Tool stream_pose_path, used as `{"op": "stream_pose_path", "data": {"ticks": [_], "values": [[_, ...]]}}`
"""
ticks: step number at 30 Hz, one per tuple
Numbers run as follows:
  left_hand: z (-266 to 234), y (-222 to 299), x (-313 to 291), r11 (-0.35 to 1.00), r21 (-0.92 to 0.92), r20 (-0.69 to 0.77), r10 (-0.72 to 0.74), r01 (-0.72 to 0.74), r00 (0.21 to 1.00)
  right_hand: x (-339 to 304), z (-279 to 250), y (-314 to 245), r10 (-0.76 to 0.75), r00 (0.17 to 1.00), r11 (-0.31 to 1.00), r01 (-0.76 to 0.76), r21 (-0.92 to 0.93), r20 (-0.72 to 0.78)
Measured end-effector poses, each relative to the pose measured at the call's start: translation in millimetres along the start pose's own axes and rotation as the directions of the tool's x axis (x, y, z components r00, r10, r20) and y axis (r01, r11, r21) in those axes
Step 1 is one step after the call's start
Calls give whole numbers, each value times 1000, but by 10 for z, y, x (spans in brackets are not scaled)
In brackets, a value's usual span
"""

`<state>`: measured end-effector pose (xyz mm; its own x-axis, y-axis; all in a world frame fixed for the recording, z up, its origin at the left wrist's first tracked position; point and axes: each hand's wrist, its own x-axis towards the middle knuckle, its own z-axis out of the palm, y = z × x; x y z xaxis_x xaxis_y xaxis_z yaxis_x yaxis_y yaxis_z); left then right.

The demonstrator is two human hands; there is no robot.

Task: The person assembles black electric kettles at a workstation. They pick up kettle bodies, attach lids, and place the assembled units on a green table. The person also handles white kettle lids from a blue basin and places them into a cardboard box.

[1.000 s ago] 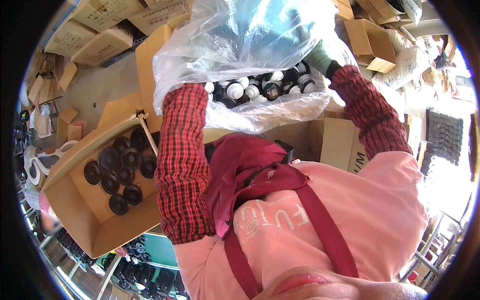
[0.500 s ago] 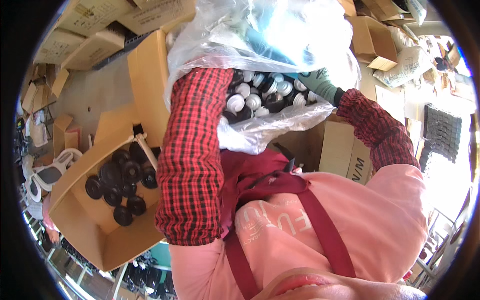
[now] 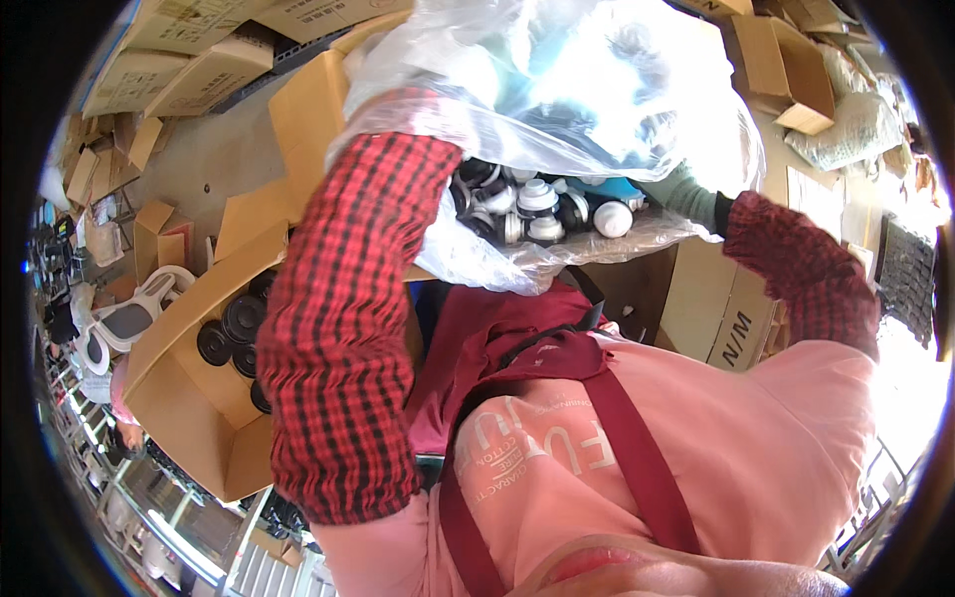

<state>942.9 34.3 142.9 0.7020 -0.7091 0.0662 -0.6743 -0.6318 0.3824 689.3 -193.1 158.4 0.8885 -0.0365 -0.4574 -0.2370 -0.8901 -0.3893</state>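
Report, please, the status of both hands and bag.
Right hand gloved, in clear bag, grip unclear. Left hand hidden under its plastic. Black-and-white parts inside, partly covered.

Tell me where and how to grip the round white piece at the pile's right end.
Probably pinch the round white piece across its rounded sides, from above into the open plastic bag: its dome faces the camera, uncovered, at the right end of the pile.
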Motion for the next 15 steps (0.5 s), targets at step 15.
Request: {"op": "stream_pose_path", "data": {"ticks": [15], "values": [[-386,561,-1699,992,-86,-49,-93,88,994,362,172,314,-56,998,968,45,248,40]]}}
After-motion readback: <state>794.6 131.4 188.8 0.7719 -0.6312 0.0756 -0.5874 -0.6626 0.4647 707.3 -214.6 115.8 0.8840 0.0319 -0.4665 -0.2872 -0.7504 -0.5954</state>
